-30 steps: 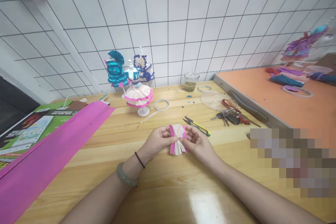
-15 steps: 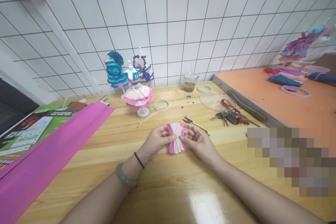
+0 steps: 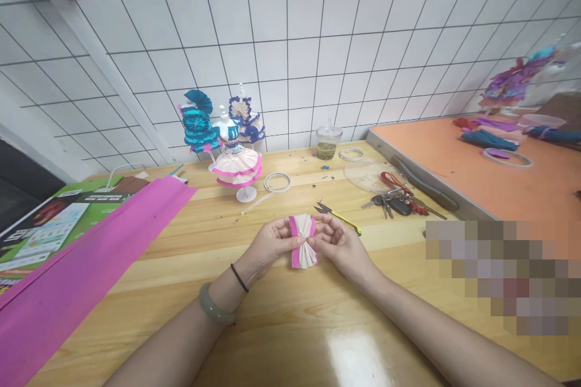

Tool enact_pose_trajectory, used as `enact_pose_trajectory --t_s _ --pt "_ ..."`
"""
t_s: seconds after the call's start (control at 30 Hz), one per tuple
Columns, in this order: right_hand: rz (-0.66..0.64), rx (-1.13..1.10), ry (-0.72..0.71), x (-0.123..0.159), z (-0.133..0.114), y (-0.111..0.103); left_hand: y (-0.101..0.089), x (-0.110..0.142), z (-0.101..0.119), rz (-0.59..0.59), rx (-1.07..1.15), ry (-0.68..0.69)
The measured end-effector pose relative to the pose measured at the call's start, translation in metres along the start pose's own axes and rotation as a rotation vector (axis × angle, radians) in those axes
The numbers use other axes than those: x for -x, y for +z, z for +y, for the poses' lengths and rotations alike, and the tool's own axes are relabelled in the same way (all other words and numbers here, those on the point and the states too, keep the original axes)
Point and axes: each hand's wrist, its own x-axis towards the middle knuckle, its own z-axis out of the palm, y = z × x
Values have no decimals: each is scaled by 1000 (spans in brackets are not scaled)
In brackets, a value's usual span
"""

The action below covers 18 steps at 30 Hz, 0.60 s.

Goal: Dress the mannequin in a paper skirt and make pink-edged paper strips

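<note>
A small pleated piece of crepe paper (image 3: 303, 227), cream with pink edges, is held upright above the wooden table, its folds gathered at the middle. My left hand (image 3: 276, 240) pinches it from the left, thumb across the front. From the right, my right hand (image 3: 338, 242) pinches the same gathered middle between thumb and fingers. Just behind my right hand lies a pair of yellow-handled thread snips (image 3: 338, 217). Beyond my hands stands a small dress form (image 3: 238, 163) wearing a cream and pink paper skirt and a teal top.
Two more decorated forms, one teal (image 3: 200, 124) and one blue and cream (image 3: 247, 118), stand behind. A tape roll (image 3: 277, 182), a cup (image 3: 327, 142) and keys (image 3: 393, 202) lie farther back. Pink paper (image 3: 113, 242) covers the left; an orange-topped board (image 3: 436, 157) is at right.
The gathered middle of the crepe paper looks narrower, and its lower folds fan out more. Both hands keep hold of it in nearly the same place.
</note>
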Motion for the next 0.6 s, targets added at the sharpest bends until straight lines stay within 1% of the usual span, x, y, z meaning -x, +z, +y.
enact_pose_trajectory --t_s 0.2,0.6 --pt "10 18 38 1 -7 0 0 1 2 18 20 -4" --pt "48 7 31 1 -4 0 2 1 2 27 12 -20"
